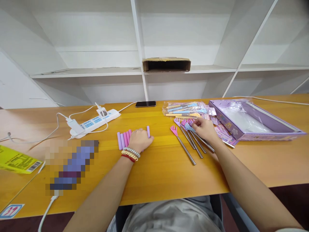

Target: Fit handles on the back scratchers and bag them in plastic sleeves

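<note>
Left hand (140, 139) palm-down on counter (159, 174), fingers curled loosely over a row of pink and purple sleeves (124, 139); grip not clear, resting on rather than closed around them. One lone purple sleeve (148, 131) just at 1 o'clock of that hand.

Right hand (205, 129) at 3 o'clock of the left, fingertips pinched on the coloured claw end of one of the metal back-scratchers (190, 141). About five lying fanned, claws toward 11 o'clock, shafts running to 5 o'clock, touching or nearly so.

Open counter: broad bare strip at 6 o'clock between hands and near edge; also bare at 3 o'clock below the box. Near edge runs straight across, forearms crossing it.

Purple cardboard box (243, 133) at 2 o'clock, open-topped, holding crumpled clear plastic; other contents not readable. Bagged scratchers (184, 110) at 12 o'clock of right hand, stacked, touching box's left end. Printed card packets (223, 133) under the right wrist.

Power strip (96, 121) with cables at 10 o'clock. Phone (145, 103) at 12 o'clock by the far edge. Yellow label (16, 161) at 9 o'clock. Cardboard box (166, 64) on white shelf (96, 71) behind.
</note>
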Tool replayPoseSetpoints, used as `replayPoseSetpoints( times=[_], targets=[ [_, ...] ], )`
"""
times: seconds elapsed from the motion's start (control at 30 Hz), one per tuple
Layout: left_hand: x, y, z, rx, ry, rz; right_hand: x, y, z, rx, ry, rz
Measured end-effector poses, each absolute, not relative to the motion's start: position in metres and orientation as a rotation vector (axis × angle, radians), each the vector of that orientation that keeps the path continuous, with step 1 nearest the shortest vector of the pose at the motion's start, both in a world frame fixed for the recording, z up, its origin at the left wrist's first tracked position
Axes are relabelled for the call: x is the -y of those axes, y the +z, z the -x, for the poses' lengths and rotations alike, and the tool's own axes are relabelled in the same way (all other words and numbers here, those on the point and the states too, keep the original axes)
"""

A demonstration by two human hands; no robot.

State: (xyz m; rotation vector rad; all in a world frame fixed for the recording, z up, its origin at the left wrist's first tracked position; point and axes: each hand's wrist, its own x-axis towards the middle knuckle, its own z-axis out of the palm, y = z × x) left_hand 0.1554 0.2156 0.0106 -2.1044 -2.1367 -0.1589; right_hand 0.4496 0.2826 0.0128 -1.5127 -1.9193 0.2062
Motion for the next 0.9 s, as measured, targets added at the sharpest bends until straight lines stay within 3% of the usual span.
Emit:
replayPoseSetpoints(
  times=[0.13,0.43,0.9],
  targets=[
    [-0.216,0.01,-0.155,2.106,-0.199,2.068,-0.286,0.019,-0.464,1.962,0.229,1.688],
    [-0.217,0.009,-0.156,2.126,-0.231,2.078,-0.29,0.014,-0.469,2.298,0.227,1.597],
    [-0.218,0.014,-0.158,2.246,-0.293,2.092,-0.287,0.012,-0.465,2.241,0.133,1.675]
  ],
)
